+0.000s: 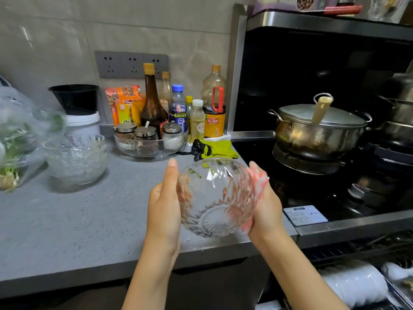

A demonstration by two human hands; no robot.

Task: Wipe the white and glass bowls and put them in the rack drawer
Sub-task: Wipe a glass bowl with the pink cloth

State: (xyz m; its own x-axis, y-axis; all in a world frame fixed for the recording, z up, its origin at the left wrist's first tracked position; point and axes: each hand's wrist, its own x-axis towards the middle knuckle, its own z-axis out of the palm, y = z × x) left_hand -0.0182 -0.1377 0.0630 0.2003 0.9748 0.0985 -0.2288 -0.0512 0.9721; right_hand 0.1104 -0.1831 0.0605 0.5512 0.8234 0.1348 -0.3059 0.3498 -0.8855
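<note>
You're mid-wipe on the glass bowl [214,198], left grip [164,204] cupped round it, right grip [266,211] clamped on the cloth [259,180] against its side; next, I'd judge, comes the rack drawer [330,251].

Cut-glass bowl [214,198] tipped sideways, base toward camera, above counter [89,220] edge. Stacked glass bowls [76,157] upright at left. White bowls [355,280] on edge in open rack drawer [400,298].

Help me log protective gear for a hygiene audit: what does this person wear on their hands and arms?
Nothing is worn. The left hand and right hand are bare: no gloves, rings or bracelets show. The left forearm and right forearm are bare as well, with no sleeve, watch or band in view down to the frame's lower edge.
</note>
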